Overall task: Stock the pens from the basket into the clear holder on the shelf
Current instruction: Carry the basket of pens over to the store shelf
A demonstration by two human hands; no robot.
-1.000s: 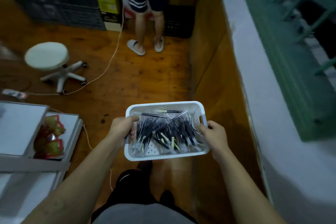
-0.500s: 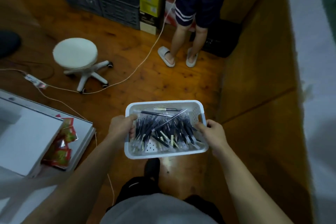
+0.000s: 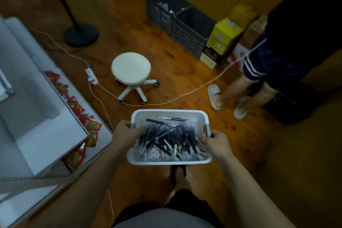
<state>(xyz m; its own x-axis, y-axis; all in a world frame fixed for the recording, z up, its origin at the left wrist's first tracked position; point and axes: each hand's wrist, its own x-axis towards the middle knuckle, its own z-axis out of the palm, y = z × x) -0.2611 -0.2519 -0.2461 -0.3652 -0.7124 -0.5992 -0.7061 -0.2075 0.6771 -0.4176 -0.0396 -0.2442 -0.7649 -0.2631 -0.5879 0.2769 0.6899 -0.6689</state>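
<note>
Firmly held: basket (image 3: 170,162) of pens (image 3: 166,135) in both hands

Left hand (image 3: 125,133) curls round the basket's left rim; right hand (image 3: 217,140) grips the right rim by the handle slot. The white basket sits about level in front of the body, above the wooden floor. Dark pens lie heaped inside, most pointing front to back, two crosswise at the far end. To the left stands a white shelf (image 3: 46,135) with red packets (image 3: 90,127) along its edge. Farther out are a white stool (image 3: 131,67), a cable (image 3: 185,94) on the floor, dark crates (image 3: 185,24) by the wall, and another person's legs (image 3: 259,87) in slippers

Shelf (image 3: 102,135) — red packets (image 3: 77,107); floor (image 3: 177,76) — stool (image 3: 131,67), crates (image 3: 178,22).
</note>
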